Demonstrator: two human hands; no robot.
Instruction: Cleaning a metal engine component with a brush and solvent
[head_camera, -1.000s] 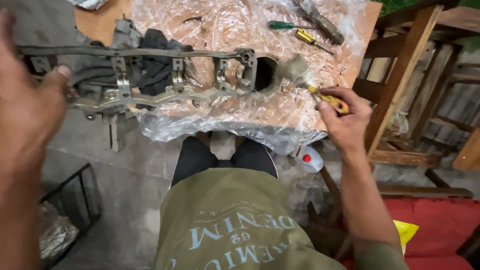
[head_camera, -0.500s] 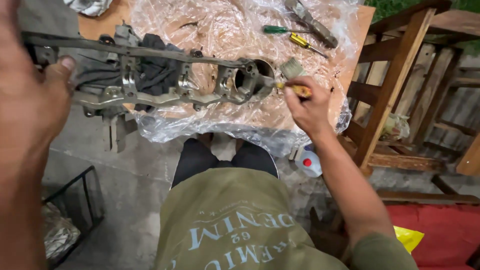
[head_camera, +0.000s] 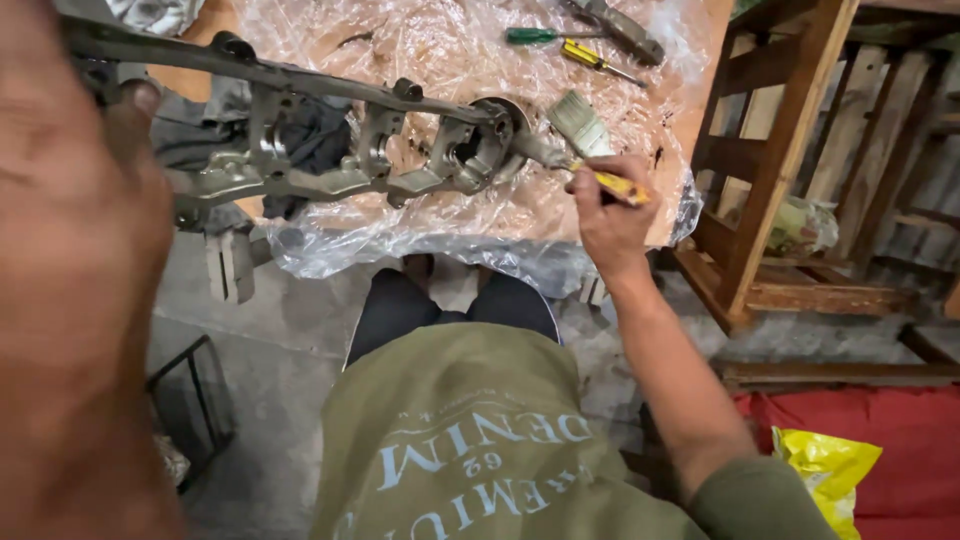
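Both hands busy: left hand (head_camera: 70, 230) grip clamped on metal frame (head_camera: 330, 140); right hand (head_camera: 610, 215) grip on paintbrush (head_camera: 595, 145) near table edge (head_camera: 480, 245).

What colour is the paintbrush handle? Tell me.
Yellow; the paintbrush handle shows in the right hand, head view.

Our left hand (head_camera: 70, 250) fills the frame's left side, blurred, and hides the metal frame's (head_camera: 330, 150) near end, so we cannot see its grip. The grey tool (head_camera: 620, 25) is cut off at the top edge. The yellow bag (head_camera: 825, 475) runs off the bottom.
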